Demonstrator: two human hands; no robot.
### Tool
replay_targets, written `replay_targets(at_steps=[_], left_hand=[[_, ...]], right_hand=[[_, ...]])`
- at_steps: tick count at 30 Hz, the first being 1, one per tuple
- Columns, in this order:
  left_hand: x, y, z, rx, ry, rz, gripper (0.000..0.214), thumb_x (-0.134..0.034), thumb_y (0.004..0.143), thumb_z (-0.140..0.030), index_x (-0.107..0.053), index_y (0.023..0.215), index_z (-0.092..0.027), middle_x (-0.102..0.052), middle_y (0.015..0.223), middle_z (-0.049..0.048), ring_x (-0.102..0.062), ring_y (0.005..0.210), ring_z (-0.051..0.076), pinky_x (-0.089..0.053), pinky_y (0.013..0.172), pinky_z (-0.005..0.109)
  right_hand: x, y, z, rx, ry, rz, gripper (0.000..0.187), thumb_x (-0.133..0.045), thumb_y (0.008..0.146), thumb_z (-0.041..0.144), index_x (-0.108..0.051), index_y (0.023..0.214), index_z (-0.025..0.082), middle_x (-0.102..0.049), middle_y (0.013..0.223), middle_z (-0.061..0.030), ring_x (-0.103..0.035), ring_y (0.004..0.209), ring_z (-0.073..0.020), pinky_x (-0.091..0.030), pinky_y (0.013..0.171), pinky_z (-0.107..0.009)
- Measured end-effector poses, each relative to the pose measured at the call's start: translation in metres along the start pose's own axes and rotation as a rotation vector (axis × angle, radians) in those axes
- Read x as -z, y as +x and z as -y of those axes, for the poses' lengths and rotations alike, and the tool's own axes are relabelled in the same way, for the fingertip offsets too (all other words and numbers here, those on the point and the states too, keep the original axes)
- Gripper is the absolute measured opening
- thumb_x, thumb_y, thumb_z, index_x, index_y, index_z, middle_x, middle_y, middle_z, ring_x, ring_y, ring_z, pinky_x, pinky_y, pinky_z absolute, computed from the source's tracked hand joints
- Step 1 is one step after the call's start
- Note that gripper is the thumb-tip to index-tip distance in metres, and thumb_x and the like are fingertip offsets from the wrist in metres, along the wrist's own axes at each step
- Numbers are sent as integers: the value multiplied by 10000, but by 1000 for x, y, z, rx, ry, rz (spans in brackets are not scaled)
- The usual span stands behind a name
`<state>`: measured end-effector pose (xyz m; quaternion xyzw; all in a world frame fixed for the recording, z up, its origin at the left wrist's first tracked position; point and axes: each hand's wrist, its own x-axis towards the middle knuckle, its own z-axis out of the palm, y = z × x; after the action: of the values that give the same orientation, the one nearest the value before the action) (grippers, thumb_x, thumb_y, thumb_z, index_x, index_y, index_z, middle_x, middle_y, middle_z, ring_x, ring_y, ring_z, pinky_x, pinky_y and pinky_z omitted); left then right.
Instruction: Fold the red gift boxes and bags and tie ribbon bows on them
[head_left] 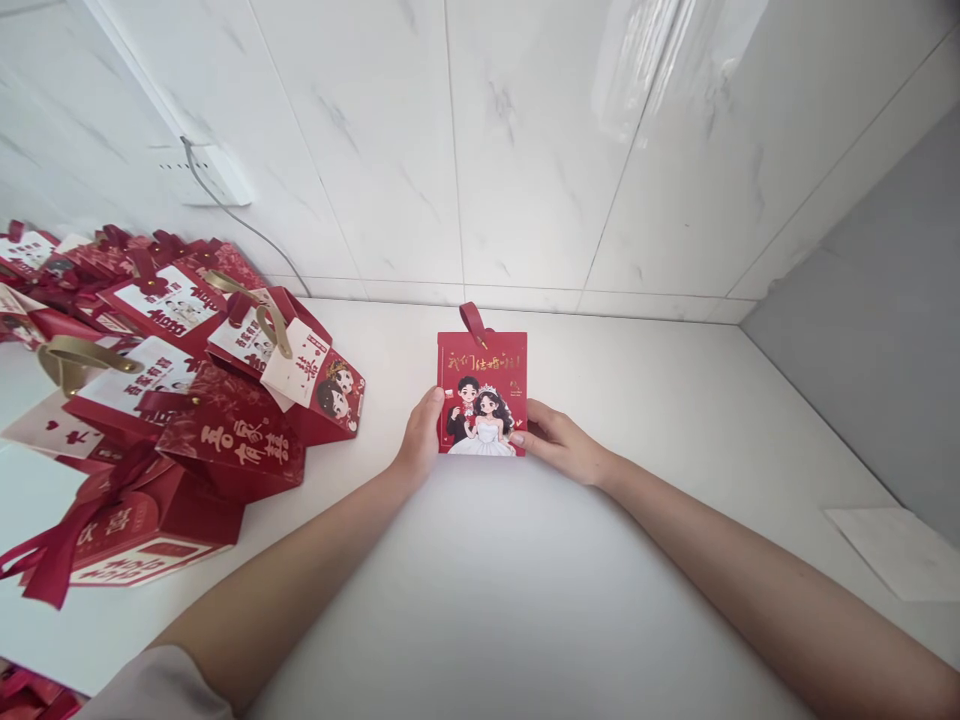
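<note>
In the middle of the head view is a red wedding gift box (482, 400) with a cartoon bride and groom and gold lettering on its front. A dark red strap handle (472, 322) loops up from its top edge, fixed by a small gold stud. My left hand (421, 430) grips the box's left side, thumb along the front edge. My right hand (562, 442) holds the lower right side, with the thumb at the front corner. The fingers behind the box are partly hidden. Whether the box rests on the white table (465, 600) is unclear.
Many red gift boxes with ribbons and handles (232, 430) crowd the left side. Behind the table rises a marbled tile wall (525, 150) with a socket (202, 177) and a grey cable (247, 225). A white sheet (900, 550) lies at the right, beside a grey surface (877, 320).
</note>
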<state>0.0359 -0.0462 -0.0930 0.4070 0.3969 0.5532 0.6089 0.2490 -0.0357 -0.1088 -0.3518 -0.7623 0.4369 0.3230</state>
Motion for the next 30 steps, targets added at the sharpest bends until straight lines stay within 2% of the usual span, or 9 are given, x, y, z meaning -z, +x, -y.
replay_targets(at_steps=[6,11,17,30], left_hand=[[-1,0,0,9,15,-19,497,-500,847,-561,-648,1105,-163,-724,1043,91,-675,965,287,-533,859,433],[3,2,0,-18,68,-23,465,-500,851,-539,-677,1045,-156,-730,1019,79,-674,974,274,-512,900,405],[5,0,-2,-75,123,-56,434,-541,829,-532,-690,968,-149,-739,970,77,-676,936,278,-520,857,400],[4,2,0,3,79,-49,504,-527,824,-552,-680,1047,-127,-737,1003,94,-691,926,269,-521,872,389]], right_hand=[[0,0,-1,2,6,-7,453,-521,861,582,-604,1120,219,-622,1078,-86,-567,1027,-276,-478,878,-395],[0,0,-1,15,3,-3,466,-523,862,579,-597,1145,216,-621,1077,-91,-566,1028,-281,-474,888,-409],[0,0,-1,27,-10,1,469,-518,868,573,-590,1162,214,-618,1088,-94,-566,1025,-278,-476,886,-408],[0,0,1,3,-27,-8,448,-515,871,563,-597,1136,212,-626,1078,-82,-579,1004,-261,-487,867,-385]])
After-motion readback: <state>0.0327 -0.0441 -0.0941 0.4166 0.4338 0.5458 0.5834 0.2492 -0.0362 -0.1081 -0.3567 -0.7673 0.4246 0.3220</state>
